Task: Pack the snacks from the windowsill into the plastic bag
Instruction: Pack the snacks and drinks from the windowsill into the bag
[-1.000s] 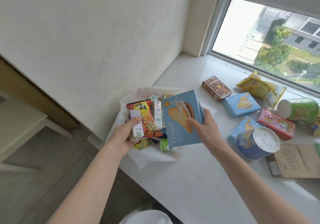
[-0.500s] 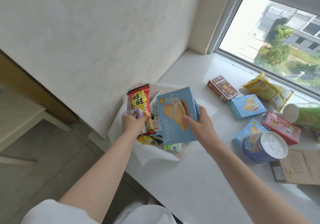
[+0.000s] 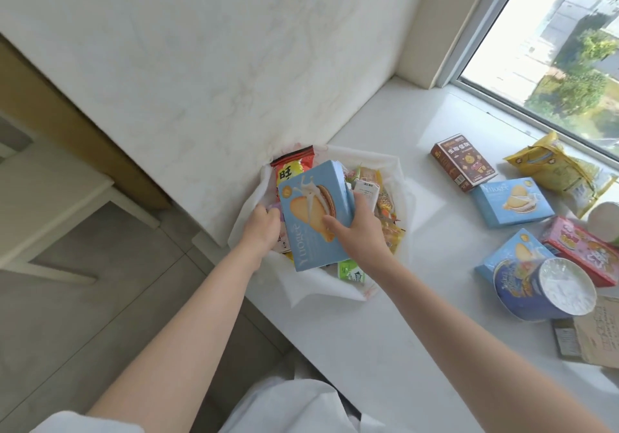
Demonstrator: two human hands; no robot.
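A white plastic bag (image 3: 398, 178) lies open at the left end of the windowsill (image 3: 385, 325), against the wall, holding several snack packets. My right hand (image 3: 360, 231) grips a light blue biscuit box (image 3: 311, 221) and holds it inside the bag's mouth. My left hand (image 3: 263, 226) is at the bag's left side, fingers curled around small packets next to a red snack packet (image 3: 291, 168). Still on the sill are a brown box (image 3: 464, 161), two more blue boxes (image 3: 514, 201), a yellow bag (image 3: 552, 168), a pink box (image 3: 582, 248) and a blue round tin (image 3: 542, 293).
A window (image 3: 552, 47) runs along the sill's far right. A pale wall stands directly behind the bag. A brown paper packet (image 3: 593, 335) lies at the right edge. A green cup (image 3: 606, 218) is partly cut off. The floor and a white bench (image 3: 67, 204) lie to the left.
My right hand has lowered the blue box leftward into the bag. My left hand has stayed at the bag's left side. The camera has tilted down and closer.
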